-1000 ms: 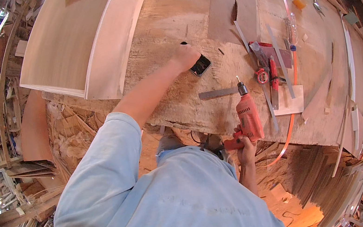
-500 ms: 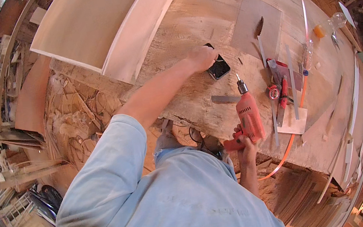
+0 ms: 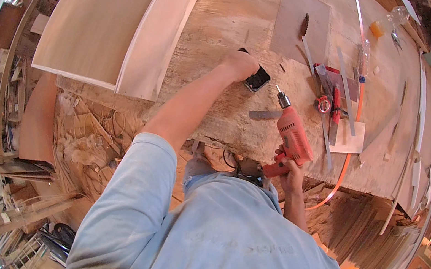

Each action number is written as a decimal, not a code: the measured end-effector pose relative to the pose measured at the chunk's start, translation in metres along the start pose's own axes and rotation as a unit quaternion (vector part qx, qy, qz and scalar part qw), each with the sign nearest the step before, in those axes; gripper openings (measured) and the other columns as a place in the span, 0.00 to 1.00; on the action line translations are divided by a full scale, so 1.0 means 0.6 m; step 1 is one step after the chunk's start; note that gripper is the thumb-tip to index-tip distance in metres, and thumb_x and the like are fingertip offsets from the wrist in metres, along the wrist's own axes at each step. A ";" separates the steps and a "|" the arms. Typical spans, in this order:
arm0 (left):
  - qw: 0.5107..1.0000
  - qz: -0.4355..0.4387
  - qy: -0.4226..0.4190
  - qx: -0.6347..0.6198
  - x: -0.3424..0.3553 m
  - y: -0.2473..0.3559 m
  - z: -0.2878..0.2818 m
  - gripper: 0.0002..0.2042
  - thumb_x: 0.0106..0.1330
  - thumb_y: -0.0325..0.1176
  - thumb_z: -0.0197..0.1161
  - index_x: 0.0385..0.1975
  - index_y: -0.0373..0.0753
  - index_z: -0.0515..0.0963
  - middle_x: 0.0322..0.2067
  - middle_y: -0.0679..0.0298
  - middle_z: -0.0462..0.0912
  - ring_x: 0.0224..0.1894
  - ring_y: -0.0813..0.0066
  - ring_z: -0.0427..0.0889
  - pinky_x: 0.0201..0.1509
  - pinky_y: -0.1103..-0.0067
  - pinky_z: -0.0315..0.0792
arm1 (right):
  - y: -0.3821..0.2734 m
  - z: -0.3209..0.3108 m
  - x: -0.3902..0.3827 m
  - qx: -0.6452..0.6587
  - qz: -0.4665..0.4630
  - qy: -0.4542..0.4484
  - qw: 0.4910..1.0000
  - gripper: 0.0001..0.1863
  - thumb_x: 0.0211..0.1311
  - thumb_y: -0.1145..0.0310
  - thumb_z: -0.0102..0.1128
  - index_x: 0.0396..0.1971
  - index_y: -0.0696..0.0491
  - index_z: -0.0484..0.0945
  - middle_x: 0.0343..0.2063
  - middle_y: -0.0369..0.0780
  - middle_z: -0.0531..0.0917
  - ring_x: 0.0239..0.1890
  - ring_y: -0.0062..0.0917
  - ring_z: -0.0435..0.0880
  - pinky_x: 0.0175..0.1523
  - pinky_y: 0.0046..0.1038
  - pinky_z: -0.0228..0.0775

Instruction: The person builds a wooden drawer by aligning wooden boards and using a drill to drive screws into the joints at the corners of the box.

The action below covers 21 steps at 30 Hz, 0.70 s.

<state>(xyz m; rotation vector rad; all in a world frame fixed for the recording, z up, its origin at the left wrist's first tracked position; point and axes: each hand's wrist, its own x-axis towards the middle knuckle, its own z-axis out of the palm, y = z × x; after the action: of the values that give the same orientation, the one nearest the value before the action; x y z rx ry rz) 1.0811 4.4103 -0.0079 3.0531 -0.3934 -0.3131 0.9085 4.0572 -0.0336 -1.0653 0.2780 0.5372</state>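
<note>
My right hand is wrapped round the grip of a red power drill. The drill's dark chuck and thin bit point away from me over the near part of the workbench. Farther left, my left hand is curled closed over a small black rectangular thing with a pale rim, which lies on the bench. It could be a phone or a shallow box; I cannot tell which. The back of the hand hides its fingertips and whatever they hold. A flat grey strip lies between the drill and that black thing.
Right of the drill lie a tape measure, a red-handled tool, thin metal strips and an orange hose. Large panels rest at the far left. Beyond are a grey sheet and a plastic bottle.
My left hand is more curled over the black thing and hides more of its top. The drill stays in my right hand, shifted very slightly. The whole view has moved a little.
</note>
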 end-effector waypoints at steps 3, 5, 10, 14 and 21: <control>0.997 0.029 -0.072 0.027 0.015 0.015 -0.005 0.09 0.64 0.30 0.59 0.33 0.43 0.88 0.38 0.57 0.90 0.42 0.60 0.90 0.43 0.66 0.83 | -0.002 -0.008 -0.013 0.013 -0.008 0.030 0.999 0.32 0.52 0.80 0.60 0.61 0.58 0.71 0.50 0.43 0.82 0.51 0.33 0.83 0.55 0.39 0.79; 0.995 0.051 -0.070 0.051 0.018 0.010 0.006 0.09 0.64 0.30 0.59 0.32 0.41 0.88 0.38 0.55 0.90 0.42 0.60 0.90 0.43 0.66 0.83 | -0.005 -0.011 -0.017 0.024 -0.017 0.044 0.999 0.32 0.51 0.80 0.60 0.61 0.58 0.71 0.50 0.43 0.82 0.51 0.33 0.83 0.55 0.39 0.79; 0.985 0.114 -0.090 0.093 0.031 0.020 0.016 0.05 0.58 0.28 0.64 0.30 0.39 0.87 0.36 0.56 0.90 0.41 0.57 0.89 0.41 0.65 0.83 | -0.007 -0.021 -0.024 0.038 -0.034 0.059 0.997 0.32 0.52 0.79 0.60 0.62 0.59 0.71 0.51 0.43 0.82 0.52 0.34 0.83 0.55 0.40 0.78; 0.982 0.107 -0.134 0.083 0.030 0.024 0.007 0.09 0.64 0.30 0.59 0.35 0.37 0.87 0.40 0.53 0.90 0.44 0.56 0.90 0.44 0.65 0.83 | -0.006 -0.025 -0.024 0.027 -0.020 0.067 0.997 0.32 0.52 0.79 0.60 0.62 0.59 0.71 0.52 0.43 0.82 0.53 0.34 0.82 0.57 0.40 0.78; 0.987 0.010 0.057 -0.149 0.000 -0.010 0.056 0.06 0.59 0.31 0.64 0.33 0.36 0.83 0.34 0.52 0.87 0.38 0.52 0.87 0.41 0.63 0.80 | -0.012 -0.002 -0.007 -0.021 -0.020 -0.001 1.000 0.31 0.52 0.76 0.67 0.59 0.60 0.73 0.50 0.44 0.83 0.49 0.33 0.84 0.55 0.35 0.77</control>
<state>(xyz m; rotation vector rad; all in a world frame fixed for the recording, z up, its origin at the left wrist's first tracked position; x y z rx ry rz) 1.0758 4.4155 -0.0414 2.7561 -0.3373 -0.1770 0.9090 4.0525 -0.0270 -1.1093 0.2436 0.5105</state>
